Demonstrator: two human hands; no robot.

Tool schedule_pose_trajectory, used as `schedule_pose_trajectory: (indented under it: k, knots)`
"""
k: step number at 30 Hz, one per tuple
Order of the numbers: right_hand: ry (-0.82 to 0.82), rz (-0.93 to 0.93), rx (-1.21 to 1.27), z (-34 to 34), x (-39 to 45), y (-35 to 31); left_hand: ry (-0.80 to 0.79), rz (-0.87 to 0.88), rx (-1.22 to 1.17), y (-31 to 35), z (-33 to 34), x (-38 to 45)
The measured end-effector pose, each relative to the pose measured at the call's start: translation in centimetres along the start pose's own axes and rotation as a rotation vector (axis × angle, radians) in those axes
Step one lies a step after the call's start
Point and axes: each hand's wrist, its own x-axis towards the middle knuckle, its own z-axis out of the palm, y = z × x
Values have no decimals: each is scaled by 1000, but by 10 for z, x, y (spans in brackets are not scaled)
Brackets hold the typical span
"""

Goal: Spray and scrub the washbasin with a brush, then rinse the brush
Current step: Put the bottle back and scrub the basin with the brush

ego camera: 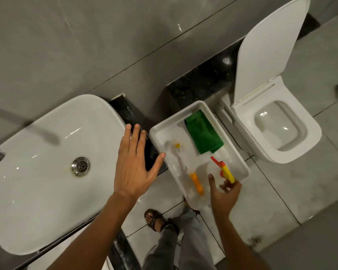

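Nearest the camera, right hand (pixel 223 193), grip half-curled, fingers apart, touching spray bottle (pixel 221 170) inside white tray (pixel 205 108). Beside it, brush (pixel 183 168), orange handle, lying in tray with green cloth (pixel 203 131). Leftward, left hand (pixel 134 166) spread flat, empty, over washbasin (pixel 47 172) edge.

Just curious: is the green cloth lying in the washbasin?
No, the green cloth lies in the white tray, beside the washbasin.
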Motion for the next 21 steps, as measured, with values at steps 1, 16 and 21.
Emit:
schedule_pose_trajectory:
  k: [1, 16, 21]
  knots:
    - [-34, 26, -11, 5, -17, 1, -4, -1, -2, 0, 0, 0]
    - [-603, -94, -694, 80, -13, -37, -23, -11, -54, 0, 3, 0]
    - [-574, -116, -611, 70, -22, -44, -48, -32, -13, -2, 6, 0]
